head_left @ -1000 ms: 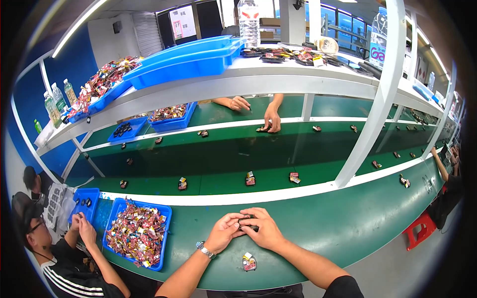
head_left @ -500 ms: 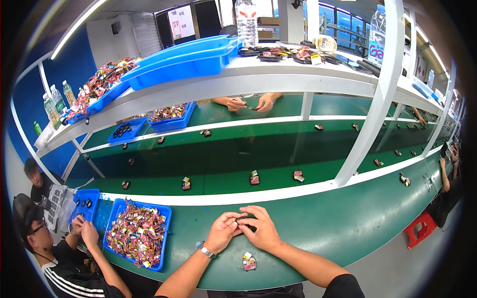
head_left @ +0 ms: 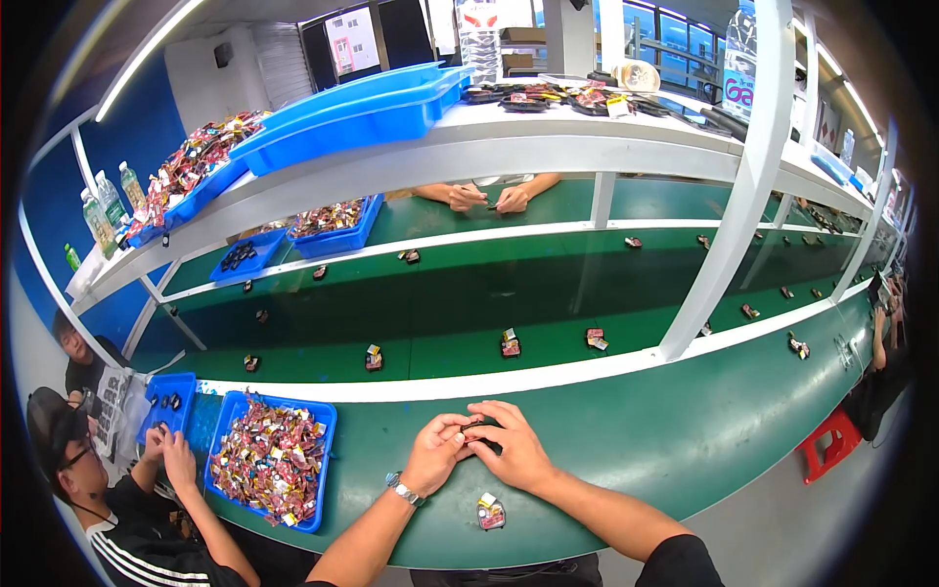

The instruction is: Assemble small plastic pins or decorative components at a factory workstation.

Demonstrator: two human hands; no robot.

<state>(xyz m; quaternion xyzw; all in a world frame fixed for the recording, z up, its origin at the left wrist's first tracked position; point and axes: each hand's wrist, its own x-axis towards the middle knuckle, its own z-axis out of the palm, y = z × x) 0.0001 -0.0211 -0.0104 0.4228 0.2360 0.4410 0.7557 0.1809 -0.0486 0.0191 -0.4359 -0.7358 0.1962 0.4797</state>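
Between the person's fingers (head_left: 501, 413), the dark piece (head_left: 475, 426) looks plastic, too small to show its finish. Beneath them, the green benchtop (head_left: 626, 430) is smooth with a soft sheen. Nearer the body than the fingers, the wristwatch (head_left: 404, 490) is shiny metal and the black sleeve (head_left: 680, 562) matt cloth. Left of them, the blue bin (head_left: 328, 470) is glossy plastic; beyond them, the white rail (head_left: 440, 390) looks like painted metal.

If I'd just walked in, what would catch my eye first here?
Probably the blue bin heaped with small red, yellow and white parts, on the green bench at the left. Near the middle, the left hand and right hand meet around a small dark piece. Higher up, bright blue trays sit on the white shelf.
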